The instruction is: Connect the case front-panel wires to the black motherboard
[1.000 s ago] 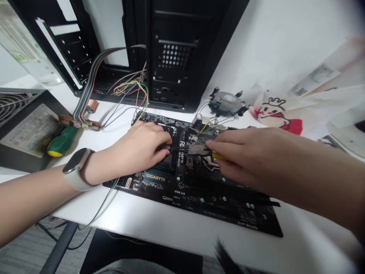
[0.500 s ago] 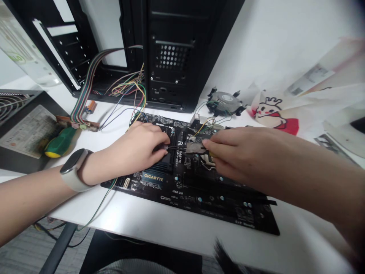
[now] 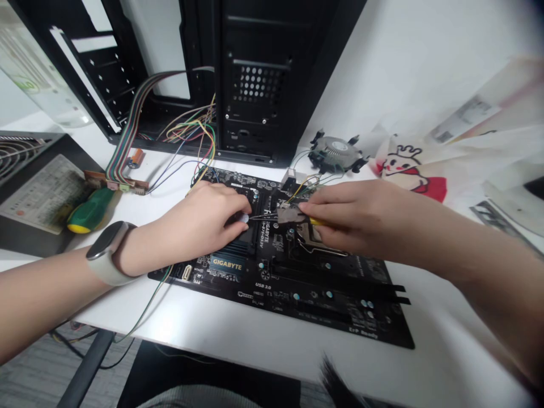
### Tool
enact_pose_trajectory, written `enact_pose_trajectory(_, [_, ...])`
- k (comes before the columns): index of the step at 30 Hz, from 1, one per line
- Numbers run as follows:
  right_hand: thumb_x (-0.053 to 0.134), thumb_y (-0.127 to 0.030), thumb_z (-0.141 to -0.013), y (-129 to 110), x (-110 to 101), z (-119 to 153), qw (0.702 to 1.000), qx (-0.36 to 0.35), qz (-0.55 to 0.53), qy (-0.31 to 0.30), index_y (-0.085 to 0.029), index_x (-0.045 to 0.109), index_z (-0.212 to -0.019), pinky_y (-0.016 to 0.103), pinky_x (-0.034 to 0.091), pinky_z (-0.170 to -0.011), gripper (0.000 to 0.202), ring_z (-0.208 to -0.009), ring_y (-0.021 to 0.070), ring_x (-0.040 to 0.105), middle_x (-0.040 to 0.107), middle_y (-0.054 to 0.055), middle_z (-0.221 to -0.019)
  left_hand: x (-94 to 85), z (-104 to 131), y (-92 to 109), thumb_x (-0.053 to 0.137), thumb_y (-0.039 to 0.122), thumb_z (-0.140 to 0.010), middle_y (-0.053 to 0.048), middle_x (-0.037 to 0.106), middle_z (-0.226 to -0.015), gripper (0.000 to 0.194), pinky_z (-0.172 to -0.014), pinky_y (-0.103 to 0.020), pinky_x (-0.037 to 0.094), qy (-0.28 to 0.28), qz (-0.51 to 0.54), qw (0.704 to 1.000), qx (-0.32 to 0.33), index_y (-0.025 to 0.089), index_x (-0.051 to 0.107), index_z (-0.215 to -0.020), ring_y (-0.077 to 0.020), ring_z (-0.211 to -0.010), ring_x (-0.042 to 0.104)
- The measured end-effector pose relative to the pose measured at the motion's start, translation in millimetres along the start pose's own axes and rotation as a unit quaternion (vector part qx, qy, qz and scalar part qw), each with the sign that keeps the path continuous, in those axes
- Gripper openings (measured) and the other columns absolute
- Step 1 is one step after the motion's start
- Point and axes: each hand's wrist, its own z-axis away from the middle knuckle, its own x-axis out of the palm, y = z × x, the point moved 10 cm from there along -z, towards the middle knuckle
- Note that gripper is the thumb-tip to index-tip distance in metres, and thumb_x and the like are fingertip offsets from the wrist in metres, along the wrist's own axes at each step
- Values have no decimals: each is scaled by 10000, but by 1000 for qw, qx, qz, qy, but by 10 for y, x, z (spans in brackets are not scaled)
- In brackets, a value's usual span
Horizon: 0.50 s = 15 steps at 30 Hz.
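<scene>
My left hand (image 3: 219,212) is closed over the left part of a black motherboard (image 3: 263,300). Between its thumb and forefinger is a small whitish piece (image 3: 243,218), too small to name. My right hand (image 3: 352,212) grips needle-nose pliers (image 3: 289,215), whose yellow handles are mostly hidden in the palm. The pliers' thin tips point left and meet, or nearly meet, the whitish piece; contact is hard to tell. Under the right hand, a metal CPU socket frame (image 3: 318,243) partly shows.
Behind the board stands an open black computer case (image 3: 259,34) with loose wires. A CPU cooler fan (image 3: 338,153) lies at the back right beside a printed plastic bag (image 3: 408,164). At left are a power supply (image 3: 42,192), a green screwdriver handle (image 3: 91,209) and a small orange-and-black cylinder (image 3: 136,158).
My right hand has risen slightly and turned, showing more of the yellow handle and the socket frame. The whitish piece in my left fingers shows more clearly.
</scene>
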Motion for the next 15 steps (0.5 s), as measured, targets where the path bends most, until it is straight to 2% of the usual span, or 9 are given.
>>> enact_pose_trajectory(3, [442, -197, -974, -40, -14, 7, 999, -35, 8, 13, -165, 711, -998, 291, 539, -647, 272, -744, 164, 660, 700, 73, -921, -5, 0, -8, 607, 233, -868, -47, 713, -883, 127, -790, -393, 493, -2, -2, 1000, -6, 166, 679, -948, -239, -839, 677])
enact_pose_trajectory(6, [471, -175, -959, -15, 1, 32, 999, -33, -1, 33, -144, 701, -1062, 276, 553, -656, 253, -763, 155, 669, 711, 72, -949, -3, 3, -8, 615, 229, -864, -47, 711, -868, 112, -774, -389, 492, -2, -3, 1000, -8, 163, 675, -932, -237, -820, 675])
enact_pose_trajectory(9, [481, -178, -951, -29, 19, 56, 997, -45, 13, 54, -123, 699, -1058, 274, 555, -633, 249, -757, 158, 670, 715, 79, -945, -3, 10, -12, 629, 232, -860, -45, 706, -858, 100, -762, -387, 488, 2, -1, 1000, -9, 164, 668, -923, -236, -804, 672])
enact_pose_trajectory(15, [460, -184, -950, -71, 8, 50, 996, -62, 40, 54, -116, 694, -1051, 292, 542, -615, 263, -733, 172, 663, 703, 81, -908, -12, 23, -17, 639, 219, -854, -42, 698, -850, 91, -766, -395, 486, 10, 0, 1000, -7, 161, 656, -923, -246, -810, 673])
